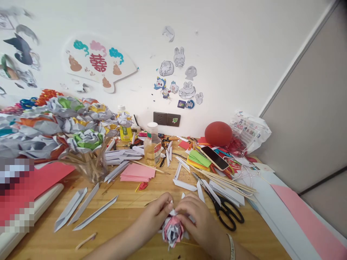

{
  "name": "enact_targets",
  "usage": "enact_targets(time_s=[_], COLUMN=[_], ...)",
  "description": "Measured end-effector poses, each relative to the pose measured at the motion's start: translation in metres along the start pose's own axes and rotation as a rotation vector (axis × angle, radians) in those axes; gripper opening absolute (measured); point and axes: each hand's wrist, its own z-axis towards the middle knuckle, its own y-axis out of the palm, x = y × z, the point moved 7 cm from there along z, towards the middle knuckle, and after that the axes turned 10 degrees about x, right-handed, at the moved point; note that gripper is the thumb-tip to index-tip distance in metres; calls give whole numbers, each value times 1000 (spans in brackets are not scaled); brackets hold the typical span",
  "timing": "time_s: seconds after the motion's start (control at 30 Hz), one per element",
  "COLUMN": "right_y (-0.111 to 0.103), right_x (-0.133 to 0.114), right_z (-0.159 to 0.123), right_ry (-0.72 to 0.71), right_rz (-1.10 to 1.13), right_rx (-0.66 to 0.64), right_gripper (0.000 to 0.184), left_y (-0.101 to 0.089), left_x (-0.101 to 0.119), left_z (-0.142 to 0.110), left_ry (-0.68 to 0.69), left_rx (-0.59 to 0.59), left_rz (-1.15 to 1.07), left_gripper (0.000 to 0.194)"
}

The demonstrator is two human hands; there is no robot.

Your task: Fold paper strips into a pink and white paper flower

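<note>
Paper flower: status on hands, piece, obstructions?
Left hand and right hand closed on flower's far edge. Flower pink and white, partly covered by fingers. Scissors close beside right hand, not blocking.

Red balloon (218,133) far right, plastic bag (252,130) just beside it, phone (215,157) a bit nearer, clear bottle (152,147) far in the middle, animal pictures (179,57) on the white wall (233,47)

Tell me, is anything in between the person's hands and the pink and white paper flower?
No, nothing I can see. The left hand and right hand are both right at the paper flower, touching its far end. The scissors lie to the right, outside that space.
</note>
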Motion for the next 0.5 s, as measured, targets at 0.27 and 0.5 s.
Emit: enact_targets(time_s=[0.27,0.5], right_y=[8,6], right_x=[15,20], right_z=[1,4], right_ry=[220,352], right_rz=[39,164], right_rx=[-79,-109], right_gripper=[12,9], left_y=[0,1], left_x=[5,7], left_z=[-6,-6], left_ry=[12,21], left_rx=[91,56], left_rz=[157,205], left_gripper=[17,18])
